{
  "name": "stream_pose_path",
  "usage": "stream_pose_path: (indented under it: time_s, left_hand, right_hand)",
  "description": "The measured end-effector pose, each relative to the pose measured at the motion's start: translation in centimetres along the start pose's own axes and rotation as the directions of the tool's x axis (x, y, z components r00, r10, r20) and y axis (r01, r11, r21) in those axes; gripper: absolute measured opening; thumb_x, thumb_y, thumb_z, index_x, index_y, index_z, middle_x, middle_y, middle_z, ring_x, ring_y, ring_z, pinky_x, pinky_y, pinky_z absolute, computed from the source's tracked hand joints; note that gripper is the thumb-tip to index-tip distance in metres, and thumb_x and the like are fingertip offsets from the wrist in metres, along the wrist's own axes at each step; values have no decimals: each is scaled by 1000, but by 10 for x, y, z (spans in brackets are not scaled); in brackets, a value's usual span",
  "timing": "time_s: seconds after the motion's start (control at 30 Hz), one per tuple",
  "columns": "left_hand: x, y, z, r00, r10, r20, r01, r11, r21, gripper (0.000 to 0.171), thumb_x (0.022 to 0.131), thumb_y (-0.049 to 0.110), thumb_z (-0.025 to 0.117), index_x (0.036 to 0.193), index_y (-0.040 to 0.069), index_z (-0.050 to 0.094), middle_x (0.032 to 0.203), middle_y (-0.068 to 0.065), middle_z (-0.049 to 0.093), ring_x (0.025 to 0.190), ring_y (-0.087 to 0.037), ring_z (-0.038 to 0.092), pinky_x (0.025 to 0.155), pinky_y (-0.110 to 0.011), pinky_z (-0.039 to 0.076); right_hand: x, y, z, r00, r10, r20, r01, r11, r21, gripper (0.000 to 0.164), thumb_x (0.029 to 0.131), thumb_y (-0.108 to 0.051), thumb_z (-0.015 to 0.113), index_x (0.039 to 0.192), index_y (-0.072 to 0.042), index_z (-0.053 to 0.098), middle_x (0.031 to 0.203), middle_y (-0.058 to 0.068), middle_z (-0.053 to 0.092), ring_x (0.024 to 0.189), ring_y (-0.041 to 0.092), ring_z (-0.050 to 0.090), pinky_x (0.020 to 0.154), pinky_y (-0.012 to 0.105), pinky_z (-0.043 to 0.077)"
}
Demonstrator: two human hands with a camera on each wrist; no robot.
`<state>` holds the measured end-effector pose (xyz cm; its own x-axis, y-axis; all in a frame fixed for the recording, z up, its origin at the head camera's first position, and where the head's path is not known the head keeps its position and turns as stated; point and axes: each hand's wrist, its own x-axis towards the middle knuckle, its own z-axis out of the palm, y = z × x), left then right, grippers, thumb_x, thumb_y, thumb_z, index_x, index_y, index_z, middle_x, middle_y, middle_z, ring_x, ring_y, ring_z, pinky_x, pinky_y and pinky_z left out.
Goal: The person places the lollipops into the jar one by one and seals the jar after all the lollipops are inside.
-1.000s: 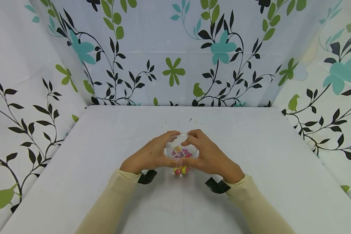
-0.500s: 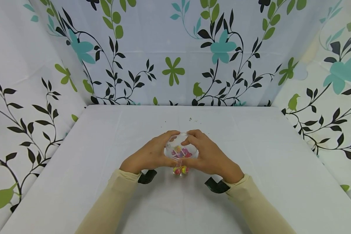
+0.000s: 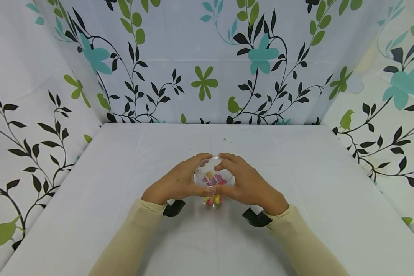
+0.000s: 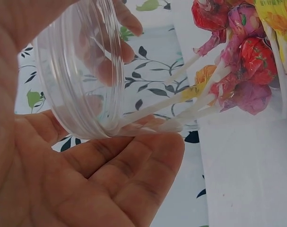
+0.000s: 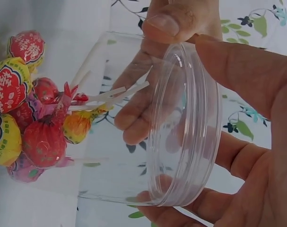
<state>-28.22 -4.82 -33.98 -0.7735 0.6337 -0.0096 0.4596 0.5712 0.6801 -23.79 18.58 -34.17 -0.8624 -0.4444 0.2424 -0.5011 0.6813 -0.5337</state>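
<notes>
A clear, see-through jar (image 3: 207, 168) stands upright on the white table with several wrapped lollipops (image 5: 44, 142) inside, in red, yellow, pink and orange. Its clear round lid (image 5: 202, 118) sits at the top. My left hand (image 3: 180, 180) holds the jar's top from the left, thumb on the near side and fingers round the far side. From the right, my right hand (image 3: 248, 182) grips the same top, its thumb meeting the left one in front. In the left wrist view, white sticks (image 4: 148, 111) lean inside the jar towards the lid. The hands hide part of the jar.
The white-covered table (image 3: 296, 172) spreads out on all sides of the jar. A few tiny dark specks (image 3: 224, 140) lie beyond it. White cloth with leaves and flowers (image 3: 203, 82) hangs behind the table and along both sides. A dark band (image 3: 257, 217) shows at the right wrist.
Both hands stay round the top of the jar, with hardly any movement. The head view has shifted very slightly.
</notes>
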Motion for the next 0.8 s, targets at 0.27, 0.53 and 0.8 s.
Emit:
stream_pose_path:
  time_s: [0.27,0.53,0.8]
  left_hand:
    - [0,-2,0,1000,19,-10,-19,1000,18,103,76,49,92,159,20,38,149,-8,55,137,-26,54,111,-53,48]
    - [-1,0,0,999,40,-17,-40,999,28,101,78,44,92,159,16,38,149,-11,56,136,-27,55,111,-53,48]
    - [0,1,1,999,40,-13,-40,999,35,100,80,42,92,160,16,37,150,-11,54,137,-29,54,112,-53,47]
  right_hand:
    - [1,-4,1,1000,-12,-17,11,998,-68,48,86,-40,85,120,-12,67,152,15,53,142,36,49,112,59,45]
    - [0,-7,2,999,-9,-33,5,995,-96,49,85,-41,86,119,-12,66,151,17,55,141,36,50,112,58,46]
    - [0,-4,4,999,-12,-49,7,996,-89,50,84,-41,87,119,-12,66,149,16,54,137,35,53,109,57,49]
